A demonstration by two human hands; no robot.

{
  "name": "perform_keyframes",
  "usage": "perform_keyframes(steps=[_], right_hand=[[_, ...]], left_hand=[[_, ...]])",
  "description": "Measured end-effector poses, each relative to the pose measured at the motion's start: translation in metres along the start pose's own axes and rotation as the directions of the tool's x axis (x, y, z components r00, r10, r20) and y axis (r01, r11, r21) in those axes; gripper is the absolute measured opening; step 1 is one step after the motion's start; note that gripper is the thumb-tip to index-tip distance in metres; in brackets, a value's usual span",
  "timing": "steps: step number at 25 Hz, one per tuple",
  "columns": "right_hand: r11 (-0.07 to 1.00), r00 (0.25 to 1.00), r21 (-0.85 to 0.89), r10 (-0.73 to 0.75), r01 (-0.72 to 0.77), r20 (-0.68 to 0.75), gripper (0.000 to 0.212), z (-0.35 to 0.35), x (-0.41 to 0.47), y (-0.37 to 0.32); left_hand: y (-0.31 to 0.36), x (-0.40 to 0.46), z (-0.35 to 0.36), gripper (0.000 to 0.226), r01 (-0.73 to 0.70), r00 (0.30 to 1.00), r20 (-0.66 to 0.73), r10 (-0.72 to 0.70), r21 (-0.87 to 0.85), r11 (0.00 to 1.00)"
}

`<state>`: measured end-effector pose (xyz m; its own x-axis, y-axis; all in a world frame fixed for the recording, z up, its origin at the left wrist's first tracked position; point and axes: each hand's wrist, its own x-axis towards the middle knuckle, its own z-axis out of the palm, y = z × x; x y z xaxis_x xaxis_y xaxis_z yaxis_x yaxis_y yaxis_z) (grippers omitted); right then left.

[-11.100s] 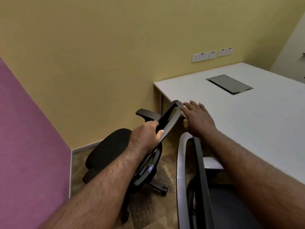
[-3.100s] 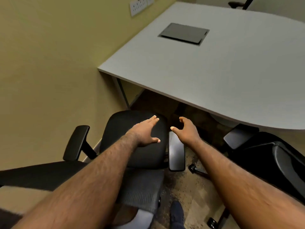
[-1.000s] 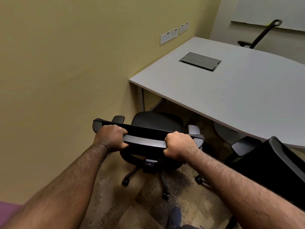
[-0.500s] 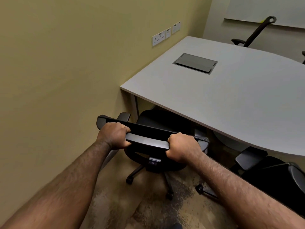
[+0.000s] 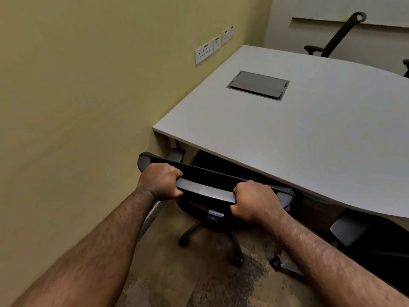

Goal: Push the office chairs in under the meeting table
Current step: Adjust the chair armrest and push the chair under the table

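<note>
Two hands held the black chair [image 5: 212, 196] by the top rail of its backrest: your left hand [image 5: 160, 181] and right hand [image 5: 254, 201] each had its grip curled tight round that smooth, curved bar. Its long axis ran left to right, roughly along the counter [image 5: 287, 138] edge. Its seat faced forward, tucked partly under the pale, flat counter beside the yellow wall [image 5: 88, 96]. Both forearms reached out nearly straight.

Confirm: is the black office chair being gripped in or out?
Partly in: black office chair seat lies beneath the white table; backrest remains outside.
</note>
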<state>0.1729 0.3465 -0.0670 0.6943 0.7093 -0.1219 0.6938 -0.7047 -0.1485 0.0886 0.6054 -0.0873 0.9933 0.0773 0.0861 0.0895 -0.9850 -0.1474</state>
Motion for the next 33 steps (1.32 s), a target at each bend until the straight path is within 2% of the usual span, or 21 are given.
perform_keyframes(steps=[12, 22, 33], right_hand=[[0.996, 0.996, 0.005, 0.086, -0.086, -0.019, 0.014, -0.009, 0.065, 0.012], [0.992, 0.992, 0.019, 0.124, -0.124, -0.038, 0.010, -0.013, 0.106, 0.012], [0.990, 0.991, 0.032, 0.136, -0.135, -0.017, 0.010, -0.018, 0.141, 0.009]], left_hand=[[-0.034, 0.082, 0.009, 0.025, -0.072, 0.996, 0.043, 0.075, -0.068, 0.995], [-0.058, 0.124, 0.016, 0.032, -0.101, 0.995, 0.005, 0.102, -0.074, 0.992], [-0.081, 0.156, 0.024, 0.026, -0.085, 0.996, -0.023, 0.083, -0.117, 0.990]])
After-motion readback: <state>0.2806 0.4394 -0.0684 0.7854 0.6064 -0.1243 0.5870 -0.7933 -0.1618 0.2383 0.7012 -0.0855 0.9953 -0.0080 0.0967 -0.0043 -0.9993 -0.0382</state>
